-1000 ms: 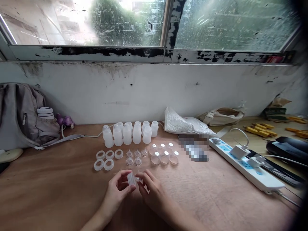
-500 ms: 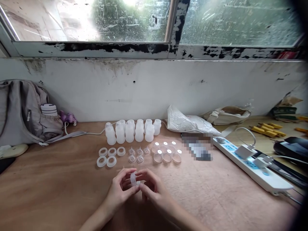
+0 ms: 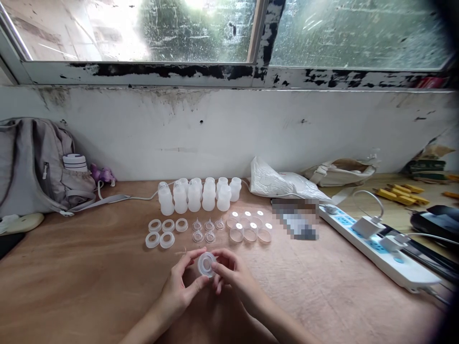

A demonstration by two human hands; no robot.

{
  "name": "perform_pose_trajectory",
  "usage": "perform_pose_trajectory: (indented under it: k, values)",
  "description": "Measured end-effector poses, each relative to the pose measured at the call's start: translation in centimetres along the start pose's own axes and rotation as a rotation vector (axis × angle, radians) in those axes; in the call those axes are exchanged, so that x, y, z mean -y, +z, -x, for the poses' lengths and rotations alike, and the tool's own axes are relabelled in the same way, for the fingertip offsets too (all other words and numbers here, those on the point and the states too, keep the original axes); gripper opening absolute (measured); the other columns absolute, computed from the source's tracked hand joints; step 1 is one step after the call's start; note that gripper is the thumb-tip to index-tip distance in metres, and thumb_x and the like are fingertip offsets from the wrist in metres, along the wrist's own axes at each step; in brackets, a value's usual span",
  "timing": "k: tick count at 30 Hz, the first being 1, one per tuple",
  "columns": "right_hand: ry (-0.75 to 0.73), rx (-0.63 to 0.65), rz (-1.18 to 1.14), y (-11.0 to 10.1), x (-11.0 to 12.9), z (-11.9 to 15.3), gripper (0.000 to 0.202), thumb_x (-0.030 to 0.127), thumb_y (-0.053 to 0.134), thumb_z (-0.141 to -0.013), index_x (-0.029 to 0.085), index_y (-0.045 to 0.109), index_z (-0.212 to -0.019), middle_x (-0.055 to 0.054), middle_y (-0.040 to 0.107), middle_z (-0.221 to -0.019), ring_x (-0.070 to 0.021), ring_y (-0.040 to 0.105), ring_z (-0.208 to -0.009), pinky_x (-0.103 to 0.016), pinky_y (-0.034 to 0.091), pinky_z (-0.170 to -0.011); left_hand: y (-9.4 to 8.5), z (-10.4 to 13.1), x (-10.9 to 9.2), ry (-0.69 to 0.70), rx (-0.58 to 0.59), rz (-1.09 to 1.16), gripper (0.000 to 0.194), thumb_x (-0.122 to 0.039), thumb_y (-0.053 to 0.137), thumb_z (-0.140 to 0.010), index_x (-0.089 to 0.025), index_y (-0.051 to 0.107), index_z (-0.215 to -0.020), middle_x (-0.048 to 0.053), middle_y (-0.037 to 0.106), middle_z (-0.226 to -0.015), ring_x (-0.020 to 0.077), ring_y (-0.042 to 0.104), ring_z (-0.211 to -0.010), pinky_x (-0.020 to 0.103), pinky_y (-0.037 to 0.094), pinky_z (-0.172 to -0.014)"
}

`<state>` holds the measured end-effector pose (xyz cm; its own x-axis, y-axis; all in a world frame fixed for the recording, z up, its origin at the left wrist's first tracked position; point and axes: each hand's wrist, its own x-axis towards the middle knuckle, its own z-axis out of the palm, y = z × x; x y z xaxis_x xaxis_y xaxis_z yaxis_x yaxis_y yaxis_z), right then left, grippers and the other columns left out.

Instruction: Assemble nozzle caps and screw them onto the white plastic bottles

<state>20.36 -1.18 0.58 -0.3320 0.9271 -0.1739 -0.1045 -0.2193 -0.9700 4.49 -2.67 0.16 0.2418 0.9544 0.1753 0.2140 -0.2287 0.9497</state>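
Observation:
A translucent bottle collar ring [image 3: 203,274] is held up above the table, its round face tilted towards me. What looks like a clear nipple sits inside it. My left hand [image 3: 181,283] grips the ring's left edge between thumb and fingers. My right hand [image 3: 234,277] pinches its right side, the thumb pressed on the face. Beyond the hands lie several loose collar rings [image 3: 148,240], several clear nipples [image 3: 198,236] and several clear round caps [image 3: 250,235] with white dots. Behind them stand frosted baby bottles [image 3: 194,198] in rows.
A grey backpack [image 3: 34,167] leans at the left beside a purple toy [image 3: 103,174]. White plastic packaging [image 3: 279,181] lies against the wall. A white power strip [image 3: 405,270] with plugged-in chargers runs along the right, near yellow blocks [image 3: 399,195].
The collar ring has turned from edge-on to face me. My right thumb has moved up onto its face, while my left hand keeps its grip.

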Motion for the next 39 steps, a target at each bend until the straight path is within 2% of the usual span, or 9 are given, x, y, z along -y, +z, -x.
perform_pose_trajectory:
  k: [3,6,11,20,25,29,34,39]
  values:
    - [-0.089,-0.042,0.081,0.1,-0.5,0.0,0.032,0.04,0.06,-0.069,0.015,0.053,-0.088,0.003,0.054,-0.058,-0.0088,0.051,-0.044,-0.02,0.043,-0.041,-0.1,0.0,-0.3,0.009,-0.073,-0.141,0.031,-0.031,0.055,-0.073,-0.019,0.056,-0.101,0.009,0.06,-0.1,0.0208,0.056,-0.086,0.03,0.046,-0.071]
    - [-0.181,-0.059,0.242,0.3,-0.7,0.3,0.028,0.038,0.056,-0.074,0.016,0.056,-0.091,-0.001,0.059,-0.068,-0.0108,0.054,-0.054,-0.022,0.045,-0.047,-0.1,0.0,-0.2,-0.045,-0.052,-0.128,0.024,-0.032,0.048,-0.078,-0.018,0.057,-0.095,0.005,0.062,-0.08,0.0157,0.056,-0.069,0.025,0.046,-0.062]
    - [-0.245,-0.049,0.381,0.7,-0.8,0.8,0.023,0.033,0.05,-0.08,0.017,0.059,-0.092,-0.003,0.062,-0.076,-0.0133,0.056,-0.063,-0.023,0.045,-0.052,0.0,0.2,-0.2,-0.082,-0.014,-0.119,0.019,-0.032,0.046,-0.081,-0.017,0.055,-0.086,0.004,0.062,-0.076,0.0142,0.057,-0.065,0.022,0.044,-0.06]
    - [-0.278,-0.091,0.444,1.2,-0.7,1.0,0.011,0.025,0.05,-0.078,0.016,0.055,-0.075,-0.001,0.06,-0.069,-0.0116,0.053,-0.059,-0.022,0.04,-0.053,0.5,0.5,-0.3,-0.08,-0.039,-0.21,0.008,-0.025,0.048,-0.077,-0.018,0.049,-0.073,-0.003,0.05,-0.059,0.0107,0.048,-0.053,0.019,0.036,-0.05]
    - [-0.279,-0.116,0.499,1.6,-0.6,1.2,0.01,0.022,0.052,-0.075,0.015,0.053,-0.068,0.0,0.056,-0.063,-0.0099,0.047,-0.055,-0.021,0.038,-0.05,0.8,0.7,-0.4,-0.058,-0.048,-0.288,0.005,-0.021,0.047,-0.076,-0.019,0.046,-0.071,-0.004,0.048,-0.058,0.0104,0.046,-0.052,0.019,0.034,-0.049]
    - [-0.265,-0.105,0.459,1.3,-0.8,1.0,0.011,0.025,0.05,-0.078,0.015,0.054,-0.073,-0.001,0.058,-0.068,-0.0107,0.051,-0.058,-0.021,0.041,-0.052,0.7,0.6,-0.4,-0.082,-0.042,-0.252,0.004,-0.022,0.045,-0.078,-0.019,0.048,-0.078,-0.001,0.054,-0.066,0.0113,0.051,-0.057,0.02,0.039,-0.054]
    - [-0.26,-0.082,0.386,0.8,-0.8,0.6,0.012,0.026,0.052,-0.077,0.016,0.054,-0.084,-0.003,0.06,-0.078,-0.0134,0.057,-0.068,-0.024,0.046,-0.061,0.3,0.4,-0.1,-0.073,0.02,-0.168,0.015,-0.022,0.048,-0.077,-0.019,0.048,-0.091,0.002,0.058,-0.081,0.0128,0.056,-0.066,0.02,0.042,-0.055]
    - [-0.285,-0.074,0.356,0.7,-1.2,0.4,0.008,0.021,0.051,-0.077,0.016,0.053,-0.082,-0.003,0.06,-0.078,-0.0139,0.058,-0.07,-0.026,0.047,-0.064,0.3,0.3,0.2,-0.092,0.004,-0.204,0.015,-0.02,0.047,-0.077,-0.02,0.048,-0.092,0.001,0.059,-0.082,0.0118,0.056,-0.065,0.02,0.042,-0.054]
